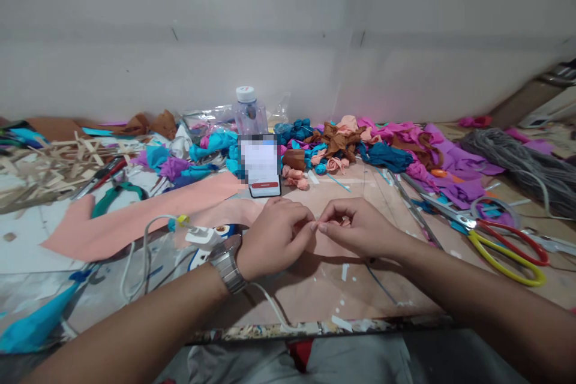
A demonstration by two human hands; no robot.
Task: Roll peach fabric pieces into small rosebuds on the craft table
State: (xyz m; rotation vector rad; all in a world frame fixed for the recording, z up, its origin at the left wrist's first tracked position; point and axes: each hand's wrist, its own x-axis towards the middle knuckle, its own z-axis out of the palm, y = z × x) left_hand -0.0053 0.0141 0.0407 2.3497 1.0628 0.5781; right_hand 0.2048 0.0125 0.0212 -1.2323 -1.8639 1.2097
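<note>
My left hand (pixel 279 234), with a metal watch (pixel 230 265) on its wrist, is closed in a pinch. Its thumb and fingertip meet the fingertips of my right hand (pixel 357 225) just above the tabletop. A small crumpled piece of peach crepe paper (pixel 344 222) shows inside the curled right fingers. The spot where both pinches meet is mostly covered by the fingers. A flat sheet of peach crepe paper (pixel 148 219) lies left of my hands. Close behind them leans a phone (pixel 266 177).
Crepe paper flowers (pixel 337 143) are heaped along the wall behind a clear bottle (pixel 246 111). At right lie scissors (pixel 468 222) and grey yarn (pixel 513 159). Pliers (pixel 117 193), wooden sticks (pixel 54 156) and a white cable plug (pixel 202 237) lie to the left.
</note>
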